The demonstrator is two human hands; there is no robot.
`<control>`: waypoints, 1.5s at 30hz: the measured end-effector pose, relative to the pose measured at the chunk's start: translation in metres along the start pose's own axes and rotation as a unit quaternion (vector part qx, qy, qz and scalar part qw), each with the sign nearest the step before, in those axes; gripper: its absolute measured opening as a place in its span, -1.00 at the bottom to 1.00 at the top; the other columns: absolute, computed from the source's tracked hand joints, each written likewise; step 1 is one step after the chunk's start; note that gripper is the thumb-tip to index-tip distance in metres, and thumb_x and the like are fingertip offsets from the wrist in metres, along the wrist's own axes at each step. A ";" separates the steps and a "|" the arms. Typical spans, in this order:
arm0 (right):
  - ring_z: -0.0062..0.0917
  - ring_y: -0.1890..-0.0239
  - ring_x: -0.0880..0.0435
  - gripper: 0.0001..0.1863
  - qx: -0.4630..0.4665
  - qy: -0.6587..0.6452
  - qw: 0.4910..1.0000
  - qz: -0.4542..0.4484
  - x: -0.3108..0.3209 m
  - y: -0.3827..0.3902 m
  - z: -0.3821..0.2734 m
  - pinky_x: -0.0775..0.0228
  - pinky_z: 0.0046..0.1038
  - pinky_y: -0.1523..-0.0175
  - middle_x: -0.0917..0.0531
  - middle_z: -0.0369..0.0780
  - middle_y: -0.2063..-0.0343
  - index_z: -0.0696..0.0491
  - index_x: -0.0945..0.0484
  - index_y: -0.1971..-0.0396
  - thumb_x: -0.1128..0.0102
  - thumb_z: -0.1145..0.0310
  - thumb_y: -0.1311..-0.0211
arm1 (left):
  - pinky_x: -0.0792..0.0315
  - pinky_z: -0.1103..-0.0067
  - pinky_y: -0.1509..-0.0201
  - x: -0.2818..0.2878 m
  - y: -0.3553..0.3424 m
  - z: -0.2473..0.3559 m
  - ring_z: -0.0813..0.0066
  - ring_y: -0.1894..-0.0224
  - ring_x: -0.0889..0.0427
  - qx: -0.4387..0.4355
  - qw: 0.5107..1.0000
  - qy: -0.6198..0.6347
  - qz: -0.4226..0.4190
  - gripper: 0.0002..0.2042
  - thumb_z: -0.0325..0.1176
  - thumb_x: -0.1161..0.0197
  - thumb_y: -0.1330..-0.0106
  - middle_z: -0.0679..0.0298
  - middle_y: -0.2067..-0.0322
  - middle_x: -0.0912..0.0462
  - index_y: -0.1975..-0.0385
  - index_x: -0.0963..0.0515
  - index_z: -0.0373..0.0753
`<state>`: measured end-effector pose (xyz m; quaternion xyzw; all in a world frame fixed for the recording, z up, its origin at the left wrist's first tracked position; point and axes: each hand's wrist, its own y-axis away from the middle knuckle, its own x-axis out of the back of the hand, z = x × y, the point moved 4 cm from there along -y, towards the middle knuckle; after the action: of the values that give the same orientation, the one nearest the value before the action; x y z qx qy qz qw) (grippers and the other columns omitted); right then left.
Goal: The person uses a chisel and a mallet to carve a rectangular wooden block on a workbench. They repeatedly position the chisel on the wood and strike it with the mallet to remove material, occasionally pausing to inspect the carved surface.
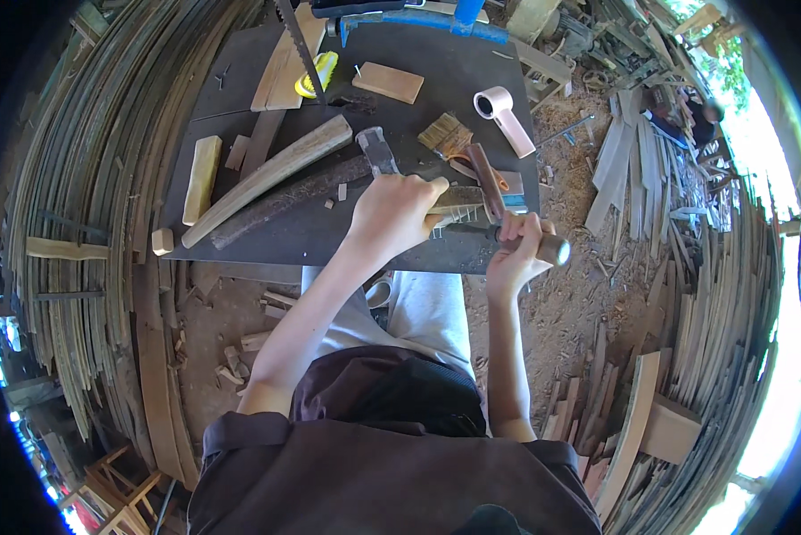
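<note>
Right hand (518,250) grips rasp handle (543,247); rasp (472,223) lies left-right across workbench (267,236) front edge; left hand (399,214) clamps wood piece (458,198).

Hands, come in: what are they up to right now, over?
Left hand pins a small wood piece on the dark board. Right hand grips a tool handle. Hammer, paintbrush lie close behind.

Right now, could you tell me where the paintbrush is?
The paintbrush lies on the dark worktop, right of centre, just beyond the right hand.
</note>
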<state>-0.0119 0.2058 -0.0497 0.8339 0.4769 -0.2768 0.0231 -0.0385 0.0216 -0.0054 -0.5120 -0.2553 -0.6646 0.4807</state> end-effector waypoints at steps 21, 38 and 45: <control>-0.63 0.54 -0.34 -0.79 0.088 0.093 0.992 -0.004 -0.008 0.019 -0.003 -0.21 -0.54 0.40 -0.38 -0.32 0.62 0.06 -0.28 0.44 -0.07 0.45 -0.42 | -0.56 0.30 0.31 0.001 0.002 0.001 0.12 0.41 -0.71 0.003 1.000 0.013 0.010 -0.69 -0.16 -0.42 -0.08 0.08 0.55 -0.66 0.25 -0.61 -0.18; -0.66 0.57 -0.28 -0.83 0.183 0.050 0.976 -0.106 -0.027 0.029 -0.065 -0.24 -0.45 0.31 -0.36 -0.33 0.62 -0.01 -0.28 0.42 -0.03 0.49 -0.38 | -0.56 0.29 0.27 0.002 0.002 -0.001 0.11 0.37 -0.71 0.003 1.000 0.006 0.002 -0.62 -0.10 -0.38 -0.10 0.07 0.49 -0.68 0.14 -0.61 -0.17; -0.64 0.47 -0.37 -0.82 0.150 0.030 0.988 -0.036 -0.019 0.025 -0.061 -0.27 -0.48 0.36 -0.36 -0.35 0.60 0.00 -0.29 0.41 -0.09 0.49 -0.35 | -0.54 0.29 0.31 0.005 0.001 -0.002 0.10 0.40 -0.70 -0.028 0.999 0.037 -0.013 -0.57 -0.01 -0.30 -0.18 0.04 0.49 -0.68 0.08 -0.58 -0.20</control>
<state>0.0281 0.1957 0.0057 0.8181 0.4600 -0.3210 -0.1265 -0.0382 0.0174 -0.0017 -0.4966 -0.2254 -0.6964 0.4665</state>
